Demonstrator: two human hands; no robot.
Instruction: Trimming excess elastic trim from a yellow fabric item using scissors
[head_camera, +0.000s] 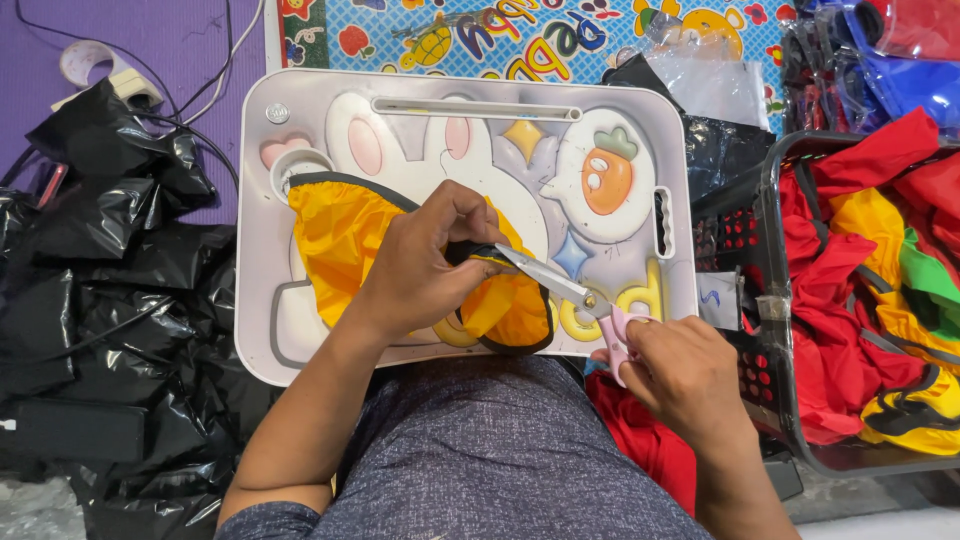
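Observation:
A yellow fabric piece with black edging (335, 235) lies on a white lap tray (640, 120) printed with a rabbit and a carrot. My left hand (425, 265) pinches the black edging near the tray's middle. My right hand (680, 370) grips pink-handled scissors (565, 285) at the tray's lower right corner. The blades point left, and their tips touch the fabric right by my left fingers.
Black plastic bags (110, 300) are heaped on the left. A dark basket (775, 290) on the right holds red, yellow and green fabric pieces. Red cloth (640, 430) lies by my right knee. A colourful play mat (520, 35) and cables lie beyond the tray.

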